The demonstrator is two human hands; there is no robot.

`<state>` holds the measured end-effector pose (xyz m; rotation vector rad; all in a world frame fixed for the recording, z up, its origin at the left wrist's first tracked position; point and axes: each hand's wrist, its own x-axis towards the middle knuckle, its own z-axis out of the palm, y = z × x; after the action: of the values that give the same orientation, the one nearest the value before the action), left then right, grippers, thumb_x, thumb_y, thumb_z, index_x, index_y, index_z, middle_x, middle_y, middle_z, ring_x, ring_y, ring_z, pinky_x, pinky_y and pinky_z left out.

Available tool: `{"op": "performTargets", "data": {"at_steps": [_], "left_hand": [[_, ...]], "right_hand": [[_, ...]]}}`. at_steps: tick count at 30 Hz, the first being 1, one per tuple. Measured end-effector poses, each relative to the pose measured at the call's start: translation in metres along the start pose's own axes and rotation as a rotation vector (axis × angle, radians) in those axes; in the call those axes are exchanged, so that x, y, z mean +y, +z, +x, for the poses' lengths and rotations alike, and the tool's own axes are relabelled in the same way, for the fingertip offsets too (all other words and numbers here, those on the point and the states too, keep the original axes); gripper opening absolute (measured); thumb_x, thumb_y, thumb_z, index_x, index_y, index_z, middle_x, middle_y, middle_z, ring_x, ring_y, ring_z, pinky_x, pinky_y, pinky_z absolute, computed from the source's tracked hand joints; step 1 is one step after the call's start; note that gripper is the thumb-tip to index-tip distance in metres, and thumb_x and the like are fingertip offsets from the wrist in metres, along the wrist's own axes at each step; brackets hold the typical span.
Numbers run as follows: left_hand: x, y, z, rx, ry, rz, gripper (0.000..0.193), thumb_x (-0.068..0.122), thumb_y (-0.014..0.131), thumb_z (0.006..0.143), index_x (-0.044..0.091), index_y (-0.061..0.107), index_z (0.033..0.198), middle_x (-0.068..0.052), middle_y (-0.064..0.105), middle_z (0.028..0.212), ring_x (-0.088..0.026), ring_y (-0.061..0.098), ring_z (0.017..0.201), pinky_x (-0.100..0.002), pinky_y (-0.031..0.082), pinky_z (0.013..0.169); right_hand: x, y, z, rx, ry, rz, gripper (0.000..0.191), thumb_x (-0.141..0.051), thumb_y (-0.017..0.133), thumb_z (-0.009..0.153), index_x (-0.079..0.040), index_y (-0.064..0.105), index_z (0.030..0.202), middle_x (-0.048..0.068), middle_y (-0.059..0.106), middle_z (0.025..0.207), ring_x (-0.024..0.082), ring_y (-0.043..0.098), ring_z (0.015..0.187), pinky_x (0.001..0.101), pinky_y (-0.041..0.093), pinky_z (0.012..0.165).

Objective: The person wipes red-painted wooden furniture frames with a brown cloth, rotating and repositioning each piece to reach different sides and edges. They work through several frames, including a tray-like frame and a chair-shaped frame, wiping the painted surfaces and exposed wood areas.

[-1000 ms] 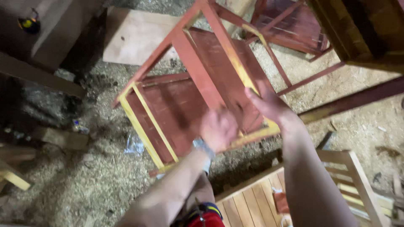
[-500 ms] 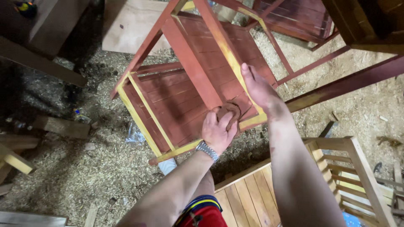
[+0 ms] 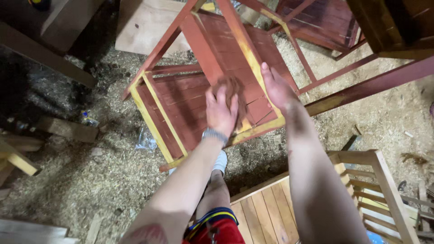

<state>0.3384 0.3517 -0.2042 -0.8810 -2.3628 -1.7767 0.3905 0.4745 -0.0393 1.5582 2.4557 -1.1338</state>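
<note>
Head view: left hand (image 3: 220, 110) fingers (image 3: 216, 96) curl over a brown sanding pad (image 3: 231, 86), pressing it on the red-stained chair's (image 3: 181, 97) slats. Right hand (image 3: 276, 88) lies flat, fingers straight, gripping nothing, steadying the yellowish bare rail (image 3: 246, 49). Chair lies tipped on sawdust floor (image 3: 90, 180); edges look unfinished, judging by colour.

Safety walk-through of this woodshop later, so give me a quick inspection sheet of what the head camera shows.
Surface: floor covered in sawdust and shavings.
Job's things: red slatted chair frame with yellow edges, tipped over.
Clutter: wood offcuts, plastic bottle, board.
Hands: left hand presses a brown pad on the slats; right hand steadies a yellow rail.
Cables: nothing seen.
Surroundings: unpainted slatted chair, more red frames.
</note>
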Motion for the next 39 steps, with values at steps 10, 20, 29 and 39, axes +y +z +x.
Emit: {"op": "performTargets", "data": {"at_steps": [10,20,29,39], "left_hand": [[0.003,-0.021,-0.031,-0.245,0.355,0.140,0.038,0.036,0.068,0.092,0.015,0.065,0.123,-0.018,0.056,0.125,-0.039,0.062,0.113,-0.049,0.053,0.094],[0.004,-0.011,-0.064,-0.284,0.399,0.225,0.034,0.021,0.058,0.102,0.013,0.061,0.135,-0.010,0.056,0.129,-0.030,0.065,0.118,-0.042,0.056,0.104],[-0.002,-0.010,-0.024,-0.005,-0.208,0.024,0.046,0.033,0.061,0.098,0.007,0.053,0.135,-0.026,0.052,0.130,-0.045,0.062,0.109,-0.050,0.056,0.092],[0.020,-0.054,-0.060,-0.409,-0.157,0.114,0.046,0.038,0.064,0.094,0.014,0.056,0.133,-0.022,0.054,0.119,-0.045,0.064,0.103,-0.053,0.055,0.088]], "right_hand": [[-0.010,-0.002,-0.006,0.018,0.026,0.018,0.065,-0.066,0.035,0.099,-0.013,0.058,0.130,0.008,0.057,0.075,0.019,0.057,0.062,0.0359,0.049,0.054],[-0.007,0.001,-0.006,0.029,0.028,-0.016,0.065,-0.069,0.035,0.098,-0.016,0.055,0.132,0.005,0.059,0.077,0.018,0.058,0.058,0.0380,0.051,0.053],[-0.007,0.001,-0.005,0.039,0.054,-0.106,0.066,-0.069,0.033,0.098,-0.018,0.051,0.136,0.011,0.066,0.088,0.024,0.065,0.060,0.0411,0.055,0.061],[-0.013,0.001,-0.001,0.036,0.064,-0.134,0.064,-0.065,0.033,0.103,-0.013,0.055,0.133,0.020,0.069,0.092,0.030,0.065,0.063,0.0444,0.054,0.061]]}}
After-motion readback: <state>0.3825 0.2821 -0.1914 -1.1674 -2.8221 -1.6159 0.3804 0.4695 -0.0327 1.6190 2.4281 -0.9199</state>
